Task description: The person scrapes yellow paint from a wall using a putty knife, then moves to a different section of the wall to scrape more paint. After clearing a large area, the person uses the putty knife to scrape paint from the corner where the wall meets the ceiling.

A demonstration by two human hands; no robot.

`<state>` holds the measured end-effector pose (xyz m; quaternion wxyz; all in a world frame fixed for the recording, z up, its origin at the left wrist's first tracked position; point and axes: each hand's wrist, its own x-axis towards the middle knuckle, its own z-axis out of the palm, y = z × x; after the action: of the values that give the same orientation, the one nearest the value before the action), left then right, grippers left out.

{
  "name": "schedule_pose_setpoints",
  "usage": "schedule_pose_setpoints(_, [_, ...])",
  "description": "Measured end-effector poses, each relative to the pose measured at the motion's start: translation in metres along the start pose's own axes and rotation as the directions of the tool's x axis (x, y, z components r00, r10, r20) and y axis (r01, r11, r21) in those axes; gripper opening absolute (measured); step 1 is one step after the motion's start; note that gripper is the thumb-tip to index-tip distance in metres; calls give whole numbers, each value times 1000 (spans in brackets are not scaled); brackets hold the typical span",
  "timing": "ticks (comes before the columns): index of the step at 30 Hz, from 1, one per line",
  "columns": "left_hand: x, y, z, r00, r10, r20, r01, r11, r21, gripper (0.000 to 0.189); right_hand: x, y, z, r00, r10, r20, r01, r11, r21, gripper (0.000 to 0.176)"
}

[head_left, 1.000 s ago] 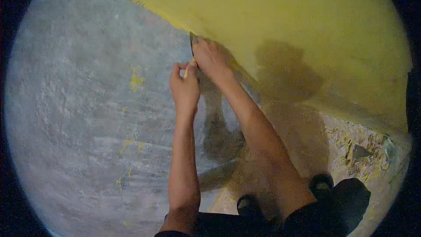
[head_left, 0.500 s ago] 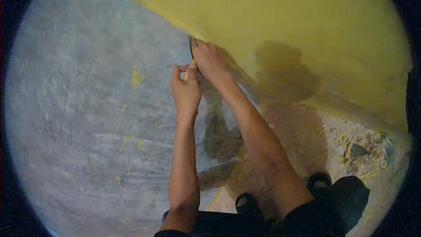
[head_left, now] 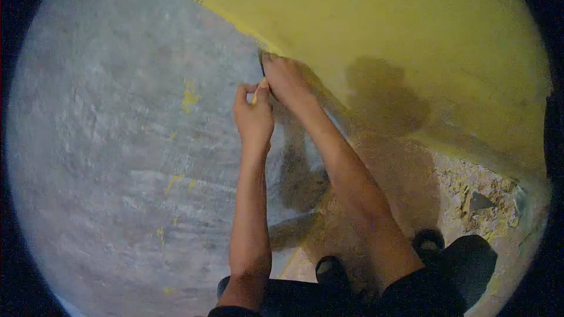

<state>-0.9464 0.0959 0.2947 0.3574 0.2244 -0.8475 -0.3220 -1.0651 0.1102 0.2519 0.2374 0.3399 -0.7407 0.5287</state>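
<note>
My left hand [head_left: 254, 116] is closed in a pinch, with a small yellow strip [head_left: 255, 99] showing between thumb and fingers. Right beside it, my right hand [head_left: 286, 79] is curled around a dark thin blade [head_left: 261, 63], whose edge shows along the left of the fingers. Most of what the right hand grips is hidden. Both hands are at the border where the bare grey wall [head_left: 117, 141] meets the yellow-coated part [head_left: 446, 17]. The yellow edge [head_left: 241, 25] runs diagonally up to the left, ragged in places.
Yellow specks [head_left: 189, 97] dot the grey wall. At lower right, crumbled flakes [head_left: 455, 188] lie on the floor around a dark triangular piece [head_left: 482, 201]. My feet [head_left: 331, 270] stand at the bottom, and shadows of my head and arms fall across the wall and floor.
Both hands appear slightly farther right in view, along with the wall, as the camera shifts a little. Their grips and closeness to each other look the same.
</note>
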Motion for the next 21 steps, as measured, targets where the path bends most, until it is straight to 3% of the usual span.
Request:
schedule_pose_setpoints(1, [-6, 3, -2, 994, -103, 44, 106, 991, -76, 24, 0, 4, -1, 1000, 0, -8, 0, 1000, -28, 20])
schedule_pose_setpoints(3, [7, 9, 4, 996, -73, 45, 74, 997, -28, 23, -6, -5, -8, 1000, 2, 8, -2, 1000, -28, 20])
schedule_pose_setpoints(5, [6, 1, 1, 998, -46, 33, 45, 999, 11, 23, -2, -10, -33, 980, 75, 183, -75, 997, -7, 20])
schedule_pose_setpoints(7, [-2, -14, 0, 999, 48, -8, -48, 999, 14, 24, -11, -7, -5, 994, 26, 102, -23, 999, -22, 20])
schedule_pose_setpoints(9, [0, -15, 4, 999, 33, 1, -33, 999, 6, 24, -16, -8, 13, 991, 18, -131, -26, 998, -55, 21])
schedule_pose_setpoints(11, [4, -22, 5, 997, 79, -22, -75, 987, 141, 24, -10, 1, 10, 990, -14, -139, 10, 1000, -25, 23])
schedule_pose_setpoints(13, [0, -13, 4, 998, 61, -24, -58, 992, 116, 24, -2, -9, -24, 951, 93, 296, -103, 995, 18, 25])
schedule_pose_setpoints(14, [0, -7, 6, 998, 59, -23, -57, 995, 79, 24, -6, -10, -17, 951, 88, 297, -97, 995, 16, 25])
schedule_pose_setpoints(16, [-12, -6, 0, 1000, 4, -20, -3, 999, 34, 25, -14, -7, 7, 999, -30, -29, 29, 999, -17, 25])
schedule_pose_setpoints(18, [-7, -8, 5, 998, -58, 1, 58, 998, 9, 25, -1, 5, 25, 997, -14, -82, 10, 999, -44, 27])
schedule_pose_setpoints(19, [3, -10, 10, 1000, 12, -4, -11, 999, 42, 26, -2, 9, 36, 994, 0, -111, -6, 999, -49, 30])
schedule_pose_setpoints(20, [7, -16, 9, 997, 76, -11, -75, 994, 77, 26, -4, 5, 9, 1000, 15, 3, -15, 1000, 28, 27])
schedule_pose_setpoints(21, [5, -21, 6, 998, 68, -17, -67, 994, 83, 26, -5, 1, 8, 1000, 13, 12, -13, 999, 35, 27])
